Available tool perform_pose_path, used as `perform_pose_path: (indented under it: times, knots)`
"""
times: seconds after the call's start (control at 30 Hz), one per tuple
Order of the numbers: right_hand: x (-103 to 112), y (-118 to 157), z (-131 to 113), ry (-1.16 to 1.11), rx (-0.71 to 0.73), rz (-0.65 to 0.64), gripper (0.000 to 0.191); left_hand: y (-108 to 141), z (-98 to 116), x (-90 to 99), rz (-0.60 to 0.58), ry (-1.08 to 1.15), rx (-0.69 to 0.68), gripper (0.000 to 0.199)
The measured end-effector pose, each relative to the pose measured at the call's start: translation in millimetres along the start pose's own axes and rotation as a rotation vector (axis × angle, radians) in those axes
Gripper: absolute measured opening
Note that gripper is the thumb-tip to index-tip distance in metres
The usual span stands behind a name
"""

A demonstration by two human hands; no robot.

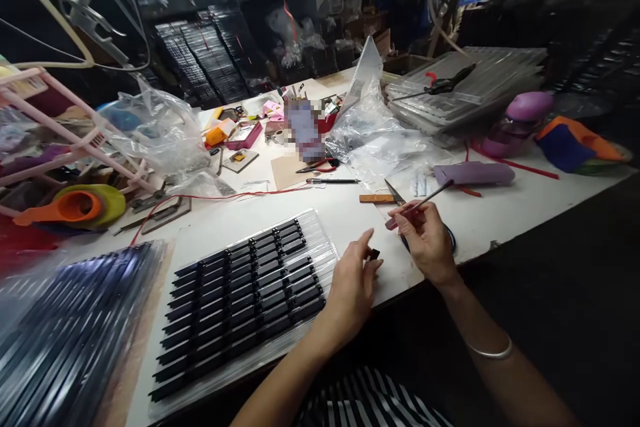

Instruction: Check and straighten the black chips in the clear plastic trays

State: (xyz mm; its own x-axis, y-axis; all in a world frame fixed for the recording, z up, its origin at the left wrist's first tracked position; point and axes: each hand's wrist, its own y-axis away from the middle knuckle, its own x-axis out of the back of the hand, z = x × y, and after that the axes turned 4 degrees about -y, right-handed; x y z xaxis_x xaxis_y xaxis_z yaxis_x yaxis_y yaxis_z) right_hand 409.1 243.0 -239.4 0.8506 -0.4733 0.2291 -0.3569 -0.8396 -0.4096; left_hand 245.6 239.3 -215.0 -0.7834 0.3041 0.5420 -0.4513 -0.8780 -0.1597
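1. The part [374, 254] is small, black and blocky, mostly hidden by the left hand [353, 280]; its finer shape cannot be told. It sits between thumb and fingers, above the table [250, 195], just right of the tray [323, 230].
2. The left fingers are pinched on it, the index finger stretched out past it.
3. The right hand [430, 243] has its fingers closed around a slim tool [395, 221], reddish at the near end, with a thin dark shaft tilted up to the right.
4. The tray is clear, ribbed plastic. Slanting rows of black pieces [270, 270] fill most of it, many with a comb-like edge; its right side is bare.
5. Left of it lies a blurred, glossy dark stack [85, 333].
6. Farther left, an orange scoop [43, 215] rests against a yellow-green bowl [116, 203].
7. A pink box [245, 141] holds small items too unclear to name.
8. At the back right, pliers [450, 80] lie on stacked clear trays [500, 67].
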Motion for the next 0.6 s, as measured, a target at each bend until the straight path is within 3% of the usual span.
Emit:
perform_pose_path:
  times: [0.07,0.2,0.37,0.6]
  knots:
    - [8.0,5.9,-13.2,-0.201,-0.059,0.025,0.021,3.2,-4.6,-12.7,-0.018,-0.038,-0.07,0.033]
    - [20.4,16.8,-34.4,-0.314,-0.101,0.012,0.021,8.6,-12.4,-22.6,-0.02,-0.058,-0.072,0.02]
    - [28.0,28.4,-46.8,-0.294,-0.102,-0.026,0.011,14.0,-17.7,-21.1,-0.011,-0.051,-0.031,0.022]
    - [32.6,30.7,-56.0,-0.119,-0.021,-0.25,0.012,14.5,-8.7,-14.2,-0.053,-0.107,-0.135,0.031]
